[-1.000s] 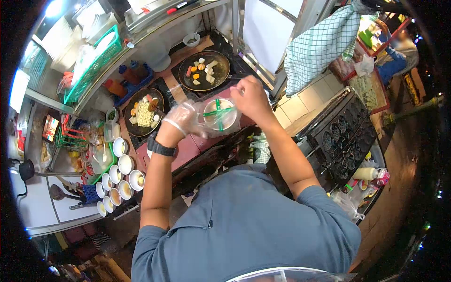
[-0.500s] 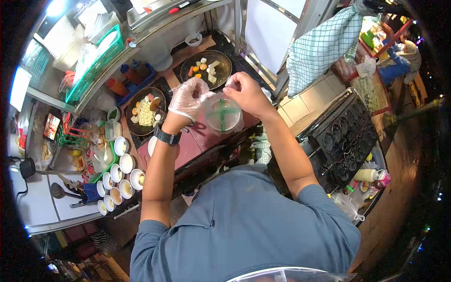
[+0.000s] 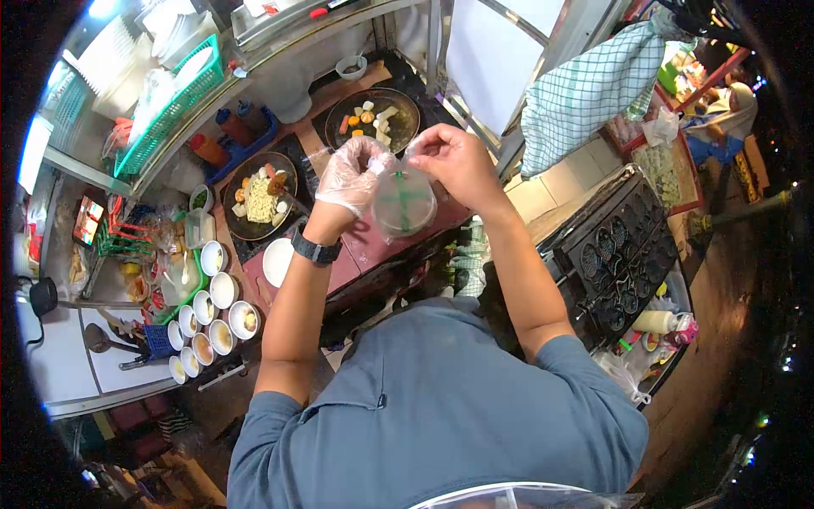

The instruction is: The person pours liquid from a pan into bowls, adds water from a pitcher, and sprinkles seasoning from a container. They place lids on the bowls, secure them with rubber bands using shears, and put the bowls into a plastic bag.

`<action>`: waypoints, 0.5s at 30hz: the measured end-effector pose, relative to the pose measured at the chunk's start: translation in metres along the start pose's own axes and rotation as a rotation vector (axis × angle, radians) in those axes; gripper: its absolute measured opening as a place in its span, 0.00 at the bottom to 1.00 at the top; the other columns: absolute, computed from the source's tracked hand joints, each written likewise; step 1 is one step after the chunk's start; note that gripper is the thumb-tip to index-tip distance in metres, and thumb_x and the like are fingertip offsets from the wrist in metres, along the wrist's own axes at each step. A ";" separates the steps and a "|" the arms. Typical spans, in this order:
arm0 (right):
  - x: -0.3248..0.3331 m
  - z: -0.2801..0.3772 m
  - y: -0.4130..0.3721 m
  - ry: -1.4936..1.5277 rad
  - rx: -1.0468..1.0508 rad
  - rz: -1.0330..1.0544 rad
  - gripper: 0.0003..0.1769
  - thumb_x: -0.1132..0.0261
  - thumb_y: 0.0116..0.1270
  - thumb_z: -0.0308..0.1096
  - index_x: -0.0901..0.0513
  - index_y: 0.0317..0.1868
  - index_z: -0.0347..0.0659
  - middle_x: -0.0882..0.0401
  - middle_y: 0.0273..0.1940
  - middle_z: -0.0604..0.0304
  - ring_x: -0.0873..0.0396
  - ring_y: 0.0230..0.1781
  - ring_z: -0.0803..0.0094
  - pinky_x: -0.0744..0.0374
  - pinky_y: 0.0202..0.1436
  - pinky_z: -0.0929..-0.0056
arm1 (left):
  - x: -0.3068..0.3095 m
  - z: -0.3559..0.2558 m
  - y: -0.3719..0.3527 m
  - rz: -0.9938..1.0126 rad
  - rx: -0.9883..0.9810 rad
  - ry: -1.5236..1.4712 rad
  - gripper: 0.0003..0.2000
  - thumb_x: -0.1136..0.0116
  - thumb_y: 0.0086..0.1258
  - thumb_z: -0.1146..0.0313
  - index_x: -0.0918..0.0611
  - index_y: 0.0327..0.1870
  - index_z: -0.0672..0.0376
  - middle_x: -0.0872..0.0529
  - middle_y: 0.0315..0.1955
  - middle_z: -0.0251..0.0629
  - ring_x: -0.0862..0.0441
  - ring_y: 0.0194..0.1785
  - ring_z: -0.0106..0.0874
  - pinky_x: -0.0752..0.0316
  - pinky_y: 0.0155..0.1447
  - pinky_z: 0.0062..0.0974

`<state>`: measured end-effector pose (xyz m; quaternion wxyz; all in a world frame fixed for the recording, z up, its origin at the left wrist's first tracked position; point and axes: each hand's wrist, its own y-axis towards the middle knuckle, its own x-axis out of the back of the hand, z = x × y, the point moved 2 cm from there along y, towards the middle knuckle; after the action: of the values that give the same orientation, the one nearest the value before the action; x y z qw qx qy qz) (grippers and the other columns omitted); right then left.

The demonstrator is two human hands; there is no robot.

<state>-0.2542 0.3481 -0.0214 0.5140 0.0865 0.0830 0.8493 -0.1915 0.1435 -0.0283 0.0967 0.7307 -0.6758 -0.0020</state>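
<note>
A clear plastic bag (image 3: 404, 208) with a round container inside and green bands crossed on it hangs over the reddish counter. At its top left edge, my left hand (image 3: 349, 174), in a clear glove with a dark watch at the wrist, is closed on the plastic. My right hand (image 3: 454, 165) is bare and pinches the bag's top right edge. Behind them sits a dark pan (image 3: 405, 102) with orange, white and red pieces. To the left, another pan (image 3: 242, 229) holds a block of noodles, and a wooden-headed utensil rests in it.
Several small white bowls (image 3: 224, 290) with food stand at the left. A white plate (image 3: 277, 262) lies beside my left forearm. Sauce bottles (image 3: 208, 151) stand behind the noodle pan. At the right is a black mould griddle (image 3: 612, 254); a checked cloth (image 3: 577, 102) hangs above it.
Both hands still hold the bag; my right fingers have spread a little more sideways along its top. The view has shifted slightly, and more of the white plate shows.
</note>
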 end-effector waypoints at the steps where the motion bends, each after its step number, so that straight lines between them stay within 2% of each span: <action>1: 0.000 0.003 0.000 -0.012 -0.027 -0.002 0.08 0.24 0.66 0.23 0.14 0.44 0.33 0.10 0.39 0.63 0.15 0.40 0.82 0.16 0.48 0.77 | 0.001 0.001 0.001 0.004 -0.021 0.032 0.06 0.32 0.78 0.69 0.17 0.45 0.59 0.15 0.38 0.26 0.22 0.42 0.18 0.24 0.52 0.23; 5: 0.002 -0.001 -0.001 -0.053 -0.038 -0.001 0.08 0.24 0.66 0.23 0.13 0.44 0.34 0.09 0.41 0.61 0.15 0.41 0.81 0.16 0.49 0.76 | 0.000 0.006 -0.002 0.084 -0.028 0.031 0.06 0.34 0.79 0.67 0.18 0.44 0.59 0.15 0.39 0.27 0.21 0.43 0.20 0.24 0.51 0.23; 6: 0.003 -0.003 0.002 -0.054 -0.025 0.007 0.08 0.24 0.66 0.23 0.13 0.44 0.34 0.09 0.41 0.61 0.15 0.41 0.81 0.16 0.49 0.76 | -0.001 0.008 -0.001 0.015 -0.103 0.150 0.07 0.34 0.80 0.66 0.18 0.43 0.58 0.15 0.39 0.27 0.21 0.43 0.20 0.24 0.52 0.24; 8: 0.002 -0.004 -0.001 0.056 0.066 0.017 0.06 0.25 0.67 0.21 0.13 0.43 0.35 0.10 0.40 0.63 0.15 0.41 0.81 0.17 0.49 0.77 | -0.005 0.009 -0.004 0.102 -0.007 -0.056 0.08 0.37 0.80 0.63 0.18 0.42 0.57 0.15 0.38 0.28 0.21 0.44 0.21 0.24 0.53 0.24; 12: -0.002 0.000 0.002 0.036 0.004 0.009 0.06 0.25 0.67 0.20 0.15 0.39 0.36 0.12 0.37 0.66 0.17 0.39 0.82 0.19 0.46 0.78 | -0.008 0.010 0.002 0.087 -0.053 -0.024 0.08 0.44 0.80 0.65 0.19 0.42 0.59 0.14 0.34 0.30 0.19 0.38 0.22 0.24 0.47 0.23; 14: -0.003 0.003 0.003 -0.004 0.010 0.037 0.05 0.26 0.68 0.20 0.14 0.40 0.36 0.12 0.37 0.67 0.18 0.39 0.82 0.19 0.46 0.78 | -0.011 0.001 0.001 0.031 0.063 -0.060 0.09 0.45 0.80 0.64 0.19 0.42 0.60 0.13 0.34 0.33 0.19 0.38 0.24 0.23 0.47 0.25; 15: -0.003 0.003 0.003 -0.064 0.010 0.016 0.05 0.26 0.68 0.20 0.14 0.40 0.36 0.12 0.37 0.67 0.18 0.39 0.82 0.19 0.47 0.78 | -0.011 -0.001 0.000 0.039 0.053 -0.050 0.09 0.45 0.80 0.64 0.19 0.42 0.61 0.13 0.34 0.34 0.17 0.38 0.25 0.22 0.45 0.27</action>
<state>-0.2547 0.3440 -0.0178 0.5093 0.1169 0.0697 0.8498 -0.1925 0.1541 -0.0284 0.0603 0.7196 -0.6918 -0.0007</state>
